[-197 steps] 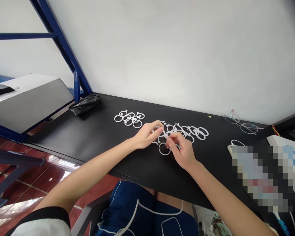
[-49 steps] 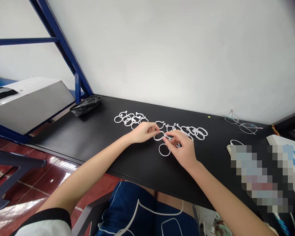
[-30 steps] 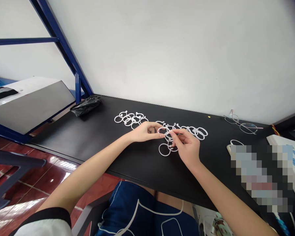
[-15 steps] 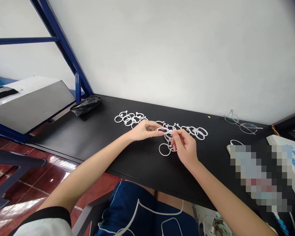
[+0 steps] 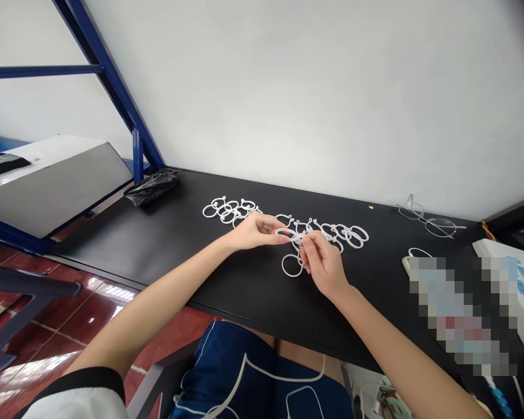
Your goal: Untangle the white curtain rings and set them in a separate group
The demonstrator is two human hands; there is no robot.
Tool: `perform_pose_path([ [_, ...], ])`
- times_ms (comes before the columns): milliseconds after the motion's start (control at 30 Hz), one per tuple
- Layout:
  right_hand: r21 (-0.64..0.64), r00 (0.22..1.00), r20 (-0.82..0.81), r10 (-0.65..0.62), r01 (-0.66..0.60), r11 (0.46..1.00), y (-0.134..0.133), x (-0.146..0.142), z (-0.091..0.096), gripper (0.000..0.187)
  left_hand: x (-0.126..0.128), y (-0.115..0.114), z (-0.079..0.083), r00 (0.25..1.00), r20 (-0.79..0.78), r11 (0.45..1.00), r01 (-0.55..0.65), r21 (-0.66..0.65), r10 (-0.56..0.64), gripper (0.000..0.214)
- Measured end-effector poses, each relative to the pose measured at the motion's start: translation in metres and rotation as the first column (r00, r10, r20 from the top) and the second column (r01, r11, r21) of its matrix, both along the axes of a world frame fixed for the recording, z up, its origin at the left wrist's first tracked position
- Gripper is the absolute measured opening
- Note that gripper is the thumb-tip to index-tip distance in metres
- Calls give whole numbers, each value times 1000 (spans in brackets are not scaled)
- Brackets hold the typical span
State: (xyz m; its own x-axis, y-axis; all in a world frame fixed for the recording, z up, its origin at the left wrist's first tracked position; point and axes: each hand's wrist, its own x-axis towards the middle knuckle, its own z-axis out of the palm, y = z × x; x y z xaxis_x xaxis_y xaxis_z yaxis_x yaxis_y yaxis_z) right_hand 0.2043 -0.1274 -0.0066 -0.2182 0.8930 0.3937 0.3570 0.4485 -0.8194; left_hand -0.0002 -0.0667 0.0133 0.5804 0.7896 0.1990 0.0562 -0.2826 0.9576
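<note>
Between my two hands is a white plastic ring point(image 5: 283, 231) with a small knob-like joint. My left hand point(image 5: 262, 230) pinches its left side between thumb and fingers. With thumb and fingertips, my right hand point(image 5: 323, 259) closes on the ring's right end; the fingers partly hide the joint. Just behind and below lie more white rings, one loose ring point(image 5: 292, 266) among them. A cluster of rings point(image 5: 231, 210) rests left of my left hand, partly covered by it. Another group of rings point(image 5: 351, 235) lies to the right, beyond my right hand.
All of this is on a black table point(image 5: 174, 244) against a white wall. Eyeglasses point(image 5: 439, 227) lie at the back right, near a white box point(image 5: 506, 291) and a blurred-out object. A crumpled black bag point(image 5: 152, 187) sits at the far left, beside a blue metal frame point(image 5: 109, 75).
My right hand has shifted slightly left and its fingers have curled more at the ring's joint. The held ring has moved a little left. My left hand stays nearly still.
</note>
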Motion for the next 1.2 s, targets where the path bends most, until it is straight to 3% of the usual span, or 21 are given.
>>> perform_pose_path([
  [433, -23, 1000, -10, 25, -25, 999, -1, 0, 3, 31, 1, 0, 0, 998, 50, 998, -26, 64, 22, 35],
  [1200, -53, 993, -71, 93, -97, 994, -1, 0, 3, 27, -1, -1, -2, 999, 48, 999, 2, 40, -4, 35],
])
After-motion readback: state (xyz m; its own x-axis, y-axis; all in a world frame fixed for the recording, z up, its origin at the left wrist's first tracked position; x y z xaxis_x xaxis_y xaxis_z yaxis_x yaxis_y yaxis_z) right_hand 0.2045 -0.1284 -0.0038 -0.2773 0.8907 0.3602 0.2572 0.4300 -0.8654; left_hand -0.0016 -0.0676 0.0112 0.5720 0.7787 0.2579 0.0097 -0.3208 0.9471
